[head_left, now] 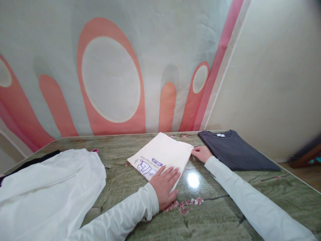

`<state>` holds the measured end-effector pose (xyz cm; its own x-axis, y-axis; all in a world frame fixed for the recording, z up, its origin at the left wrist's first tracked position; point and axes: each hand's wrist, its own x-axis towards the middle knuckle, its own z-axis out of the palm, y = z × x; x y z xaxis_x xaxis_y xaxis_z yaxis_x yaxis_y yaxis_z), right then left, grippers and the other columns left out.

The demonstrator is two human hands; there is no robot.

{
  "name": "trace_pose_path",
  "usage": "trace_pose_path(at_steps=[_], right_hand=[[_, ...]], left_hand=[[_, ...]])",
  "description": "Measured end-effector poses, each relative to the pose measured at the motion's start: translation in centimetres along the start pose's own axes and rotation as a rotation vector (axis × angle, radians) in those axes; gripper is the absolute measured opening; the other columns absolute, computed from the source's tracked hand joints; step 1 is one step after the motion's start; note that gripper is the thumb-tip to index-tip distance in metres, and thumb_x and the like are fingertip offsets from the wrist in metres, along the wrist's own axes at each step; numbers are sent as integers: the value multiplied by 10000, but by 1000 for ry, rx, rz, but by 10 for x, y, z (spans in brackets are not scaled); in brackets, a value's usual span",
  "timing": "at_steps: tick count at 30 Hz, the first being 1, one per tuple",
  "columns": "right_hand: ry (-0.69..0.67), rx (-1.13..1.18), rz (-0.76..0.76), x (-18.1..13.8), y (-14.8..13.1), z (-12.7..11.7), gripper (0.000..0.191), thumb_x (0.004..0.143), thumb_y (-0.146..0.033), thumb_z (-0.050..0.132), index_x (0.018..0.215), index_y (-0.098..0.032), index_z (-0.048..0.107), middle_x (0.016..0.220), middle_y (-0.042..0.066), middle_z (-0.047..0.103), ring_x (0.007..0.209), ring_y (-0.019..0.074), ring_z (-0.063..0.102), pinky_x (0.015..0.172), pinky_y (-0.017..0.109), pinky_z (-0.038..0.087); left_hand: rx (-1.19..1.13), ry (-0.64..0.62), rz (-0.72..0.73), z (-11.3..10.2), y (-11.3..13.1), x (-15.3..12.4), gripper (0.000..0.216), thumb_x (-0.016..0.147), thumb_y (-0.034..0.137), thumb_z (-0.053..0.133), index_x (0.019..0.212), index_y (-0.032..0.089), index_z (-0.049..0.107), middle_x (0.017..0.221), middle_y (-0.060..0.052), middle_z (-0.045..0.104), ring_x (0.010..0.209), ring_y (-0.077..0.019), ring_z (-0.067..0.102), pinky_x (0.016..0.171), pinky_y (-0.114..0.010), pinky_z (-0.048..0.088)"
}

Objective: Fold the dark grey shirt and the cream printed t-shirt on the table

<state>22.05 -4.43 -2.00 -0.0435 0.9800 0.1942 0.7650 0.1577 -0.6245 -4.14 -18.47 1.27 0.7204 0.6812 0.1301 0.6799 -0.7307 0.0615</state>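
Observation:
A folded cream T-shirt [163, 152] with a purple print lies in the middle of the glossy green marbled table [215, 207]. My left hand [164, 185] rests flat on its near corner, fingers stretched out and together. My right hand [202, 153] touches the shirt's right edge, its fingers curled at the fabric. Both arms wear white long sleeves.
A folded dark grey T-shirt [234, 150] lies at the right, next to my right hand. A heap of white cloth [50, 187] covers the table's left side, with a dark garment [32, 161] under it. A pink and grey patterned wall hanging [110, 77] stands behind.

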Motion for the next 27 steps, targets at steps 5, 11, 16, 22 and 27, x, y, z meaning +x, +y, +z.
trace_pose_path(at_steps=[5, 11, 16, 22, 27], right_hand=[[4, -6, -18, 0, 0, 0, 207, 622, -305, 519, 577, -159, 659, 520, -4, 616, 510, 134, 531, 497, 219, 377], [71, -57, -5, -1, -2, -1, 203, 648, -313, 508, 606, -163, 638, 556, 9, 621, 529, 139, 528, 529, 234, 376], [103, -107, 5, -2, -4, 0, 179, 651, -314, 517, 600, -182, 628, 560, 9, 618, 528, 141, 522, 520, 238, 362], [132, -150, 1, -4, -7, 3, 154, 660, -308, 522, 599, -194, 606, 578, 25, 614, 532, 142, 513, 516, 247, 335], [99, -119, -42, -3, -4, 0, 176, 669, -319, 510, 607, -188, 611, 572, 14, 612, 529, 140, 523, 531, 245, 362]], left_hand=[[6, 5, 2, 0, 0, -1, 567, 807, 438, 373, 1306, 182, 292, 1376, -62, 270, 1248, -243, 233, 1025, -457, 112], [4, -1, -1, 0, 0, 0, 566, 803, 430, 379, 1306, 186, 290, 1379, -61, 262, 1248, -243, 232, 1024, -462, 110], [11, 5, 4, 2, 0, 0, 563, 801, 408, 388, 1306, 182, 288, 1377, -66, 267, 1249, -244, 233, 1023, -464, 116], [7, 10, 2, 3, -1, 0, 560, 791, 377, 397, 1306, 187, 288, 1373, -57, 278, 1247, -236, 237, 1026, -455, 116], [-12, 5, -8, 2, -1, -1, 558, 789, 395, 394, 1301, 194, 299, 1378, -52, 268, 1247, -236, 237, 1029, -456, 101]])
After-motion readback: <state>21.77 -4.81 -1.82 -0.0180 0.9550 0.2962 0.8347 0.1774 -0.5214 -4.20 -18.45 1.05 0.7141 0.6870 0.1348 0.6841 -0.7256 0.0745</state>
